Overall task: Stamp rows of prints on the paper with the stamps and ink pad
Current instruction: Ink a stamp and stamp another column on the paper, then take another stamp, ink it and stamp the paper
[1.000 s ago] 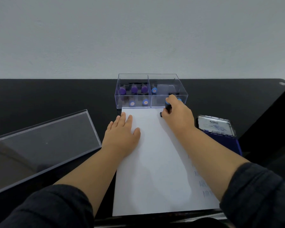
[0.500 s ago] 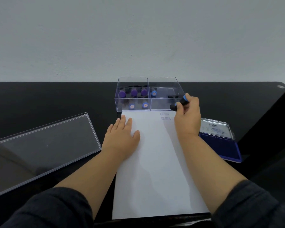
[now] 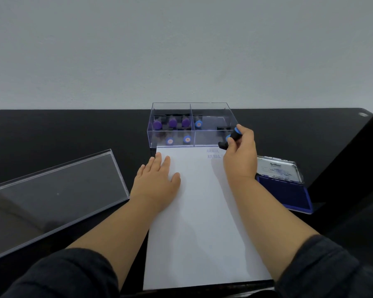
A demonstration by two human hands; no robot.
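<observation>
Right hand (image 3: 240,155) is up at the far right corner of the paper (image 3: 202,222), fingers and thumb curled round a black stamp (image 3: 229,139) with a blue cap, and the stamp is tilted, cap pointing up and away toward the clear box (image 3: 213,138), its printing foot low and to the left, just off the sheet's top edge. Left hand (image 3: 157,179) lies flat, fingers straight and together, pressing the paper down on its left side, holding nothing. Two faint blue "AIR MAIL" prints (image 3: 213,154) sit one under the other near the top right of the sheet, just left of the right hand. Now the relation that matters: the ink pad (image 3: 289,194) lies open to the right of the right hand and nearer the person, lid standing at its far edge, the blue pad face bare below it. It's close beside the right wrist and well apart from the left hand, so the right is clearly the one to go. By my reading the stamp wants re-inking next, which means a short swing right and back toward the body, levelling the stamp so its foot meets the pad flat. The paper's long axis runs away from the person, so further prints fall down or across from that top corner
</observation>
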